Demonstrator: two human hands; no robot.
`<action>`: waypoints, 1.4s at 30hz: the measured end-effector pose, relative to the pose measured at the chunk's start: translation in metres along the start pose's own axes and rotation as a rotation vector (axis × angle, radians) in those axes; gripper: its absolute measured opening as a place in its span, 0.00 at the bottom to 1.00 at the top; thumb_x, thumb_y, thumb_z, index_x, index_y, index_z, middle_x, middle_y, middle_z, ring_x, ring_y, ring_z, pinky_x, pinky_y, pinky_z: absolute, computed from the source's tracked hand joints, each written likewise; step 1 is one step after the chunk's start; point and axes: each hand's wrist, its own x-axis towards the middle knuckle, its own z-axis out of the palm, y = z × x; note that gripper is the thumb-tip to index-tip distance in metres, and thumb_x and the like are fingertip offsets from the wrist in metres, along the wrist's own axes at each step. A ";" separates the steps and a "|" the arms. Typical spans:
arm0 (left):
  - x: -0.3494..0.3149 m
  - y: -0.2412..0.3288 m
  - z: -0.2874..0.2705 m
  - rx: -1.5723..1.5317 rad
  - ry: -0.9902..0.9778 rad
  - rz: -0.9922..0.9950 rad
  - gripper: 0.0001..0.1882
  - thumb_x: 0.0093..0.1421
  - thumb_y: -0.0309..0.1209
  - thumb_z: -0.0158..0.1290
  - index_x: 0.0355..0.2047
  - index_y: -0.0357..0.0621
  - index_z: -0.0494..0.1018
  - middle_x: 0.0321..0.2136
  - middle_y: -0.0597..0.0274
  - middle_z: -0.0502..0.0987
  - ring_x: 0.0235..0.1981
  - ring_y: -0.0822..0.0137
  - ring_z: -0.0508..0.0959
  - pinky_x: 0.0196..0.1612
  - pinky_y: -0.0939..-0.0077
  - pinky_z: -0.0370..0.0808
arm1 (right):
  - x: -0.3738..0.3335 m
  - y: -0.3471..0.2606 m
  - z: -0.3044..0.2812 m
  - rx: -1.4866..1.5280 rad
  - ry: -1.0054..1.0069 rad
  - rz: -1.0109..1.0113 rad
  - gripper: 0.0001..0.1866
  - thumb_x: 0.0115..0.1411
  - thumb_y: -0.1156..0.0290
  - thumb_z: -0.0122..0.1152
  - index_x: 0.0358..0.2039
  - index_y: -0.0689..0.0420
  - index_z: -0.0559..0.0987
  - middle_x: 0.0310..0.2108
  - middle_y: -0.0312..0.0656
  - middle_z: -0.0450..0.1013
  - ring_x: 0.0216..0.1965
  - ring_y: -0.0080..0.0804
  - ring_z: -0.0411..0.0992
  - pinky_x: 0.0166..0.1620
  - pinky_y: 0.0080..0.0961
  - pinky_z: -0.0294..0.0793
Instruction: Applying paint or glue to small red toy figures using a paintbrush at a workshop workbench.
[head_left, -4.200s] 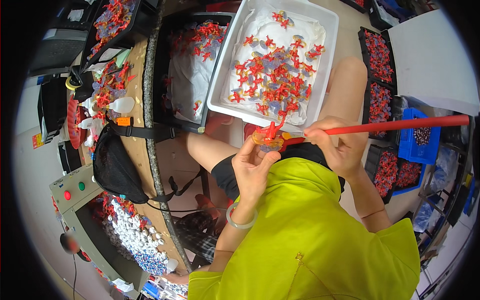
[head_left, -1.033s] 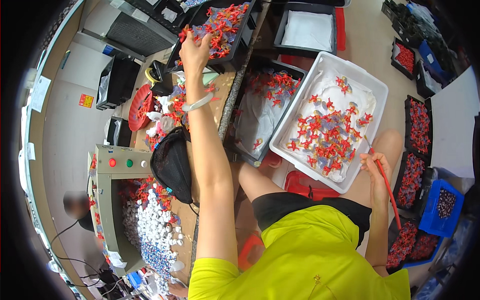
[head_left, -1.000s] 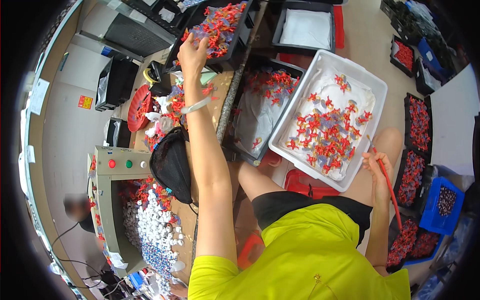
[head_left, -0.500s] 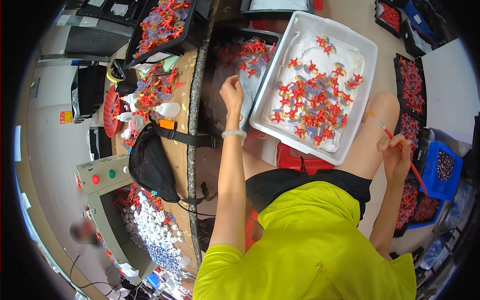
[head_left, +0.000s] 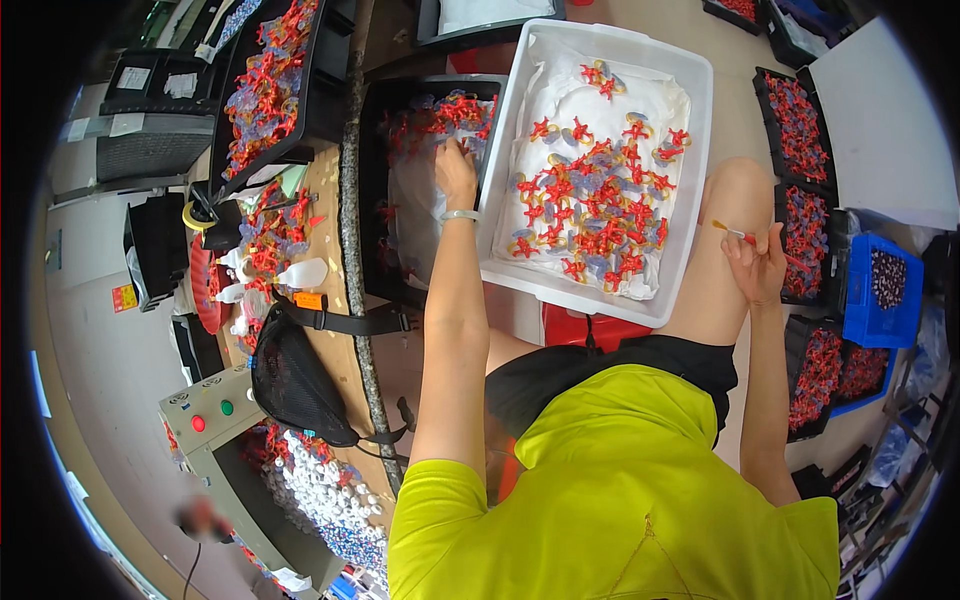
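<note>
My left hand reaches down into the black tray beside the table edge. Its fingers are bent together at the small red figures with translucent purple and yellow parts; whatever is between the fingertips is hidden. Beside my right knee, my right hand is closed around a thin red-handled paintbrush, its tan bristles pointing left. Between the hands, a white tub lined with white sheet holds several loose figures of the same kind, heaped mostly toward its near half.
Left stands a workbench with white squeeze bottles, a black mesh bag and a grey machine with buttons. A black crate of figures sits at its far end. Black trays and a blue bin line the right.
My left hand has moved down into the black tray, to the figures. My right hand has turned, so the brush's handle now points away behind the fingers. The whole view has shifted slightly.
</note>
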 end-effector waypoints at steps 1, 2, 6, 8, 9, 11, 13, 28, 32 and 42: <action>-0.001 -0.005 0.001 0.001 0.001 0.003 0.12 0.48 0.27 0.60 0.32 0.42 0.70 0.35 0.51 0.74 0.36 0.48 0.75 0.41 0.57 0.73 | 0.001 0.000 0.001 -0.002 0.003 0.012 0.28 0.69 0.52 0.30 0.21 0.50 0.75 0.15 0.37 0.68 0.30 0.30 0.61 0.41 0.27 0.54; -0.002 -0.014 -0.001 -0.047 0.026 0.001 0.11 0.48 0.27 0.60 0.31 0.42 0.70 0.34 0.50 0.74 0.36 0.48 0.75 0.40 0.57 0.72 | 0.002 0.001 0.003 -0.003 0.005 0.026 0.28 0.69 0.52 0.30 0.22 0.50 0.75 0.15 0.37 0.68 0.30 0.31 0.61 0.41 0.28 0.54; -0.018 -0.040 -0.025 -0.361 0.172 -0.178 0.09 0.49 0.25 0.60 0.27 0.39 0.70 0.33 0.51 0.74 0.34 0.55 0.76 0.39 0.63 0.73 | 0.003 0.004 0.007 0.023 0.014 0.021 0.27 0.70 0.53 0.29 0.23 0.51 0.74 0.17 0.39 0.68 0.31 0.32 0.61 0.43 0.29 0.55; -0.039 -0.050 -0.046 -1.140 0.197 -0.337 0.06 0.56 0.22 0.55 0.29 0.38 0.67 0.36 0.54 0.74 0.33 0.65 0.76 0.42 0.72 0.74 | 0.004 0.009 0.008 0.004 -0.029 0.055 0.23 0.69 0.55 0.33 0.29 0.53 0.75 0.20 0.40 0.69 0.33 0.33 0.62 0.45 0.31 0.56; -0.059 -0.032 -0.063 -1.375 0.106 -0.281 0.05 0.58 0.21 0.52 0.31 0.39 0.66 0.39 0.53 0.73 0.36 0.64 0.76 0.44 0.73 0.74 | 0.000 0.010 0.011 0.000 -0.029 0.053 0.23 0.69 0.55 0.33 0.29 0.53 0.75 0.20 0.40 0.69 0.33 0.33 0.62 0.45 0.31 0.56; -0.104 0.027 -0.107 -1.737 -0.099 -0.264 0.06 0.60 0.21 0.50 0.36 0.39 0.65 0.44 0.53 0.72 0.43 0.61 0.75 0.48 0.74 0.74 | -0.013 0.008 0.020 -0.190 0.044 -0.006 0.18 0.67 0.60 0.42 0.38 0.59 0.76 0.26 0.43 0.73 0.37 0.35 0.68 0.47 0.31 0.62; -0.155 0.070 -0.151 -1.893 -0.233 -0.336 0.10 0.60 0.24 0.51 0.42 0.41 0.65 0.51 0.54 0.69 0.52 0.56 0.72 0.49 0.74 0.74 | -0.021 0.012 0.051 -0.282 0.031 0.012 0.16 0.66 0.63 0.45 0.40 0.62 0.76 0.28 0.44 0.73 0.37 0.35 0.70 0.46 0.31 0.65; -0.298 0.153 -0.211 -2.103 -0.576 -0.389 0.33 0.60 0.30 0.53 0.62 0.44 0.49 0.62 0.50 0.53 0.55 0.52 0.68 0.55 0.54 0.70 | -0.040 0.017 0.214 -1.191 -0.388 -0.213 0.17 0.62 0.63 0.54 0.33 0.66 0.79 0.26 0.45 0.75 0.27 0.30 0.72 0.31 0.22 0.69; -0.303 0.154 -0.215 -2.148 -0.600 -0.453 0.35 0.59 0.32 0.53 0.62 0.42 0.49 0.61 0.49 0.55 0.50 0.45 0.72 0.54 0.57 0.72 | -0.034 0.009 0.217 -1.178 -0.471 -0.284 0.11 0.58 0.68 0.56 0.29 0.64 0.78 0.23 0.42 0.74 0.25 0.33 0.71 0.29 0.26 0.66; -0.304 0.149 -0.212 -2.095 -0.707 -0.411 0.35 0.62 0.38 0.51 0.62 0.39 0.48 0.60 0.47 0.58 0.37 0.56 0.76 0.38 0.72 0.74 | -0.029 0.005 0.220 -1.260 -0.678 -0.224 0.19 0.58 0.55 0.54 0.23 0.60 0.76 0.21 0.39 0.73 0.23 0.34 0.69 0.31 0.28 0.63</action>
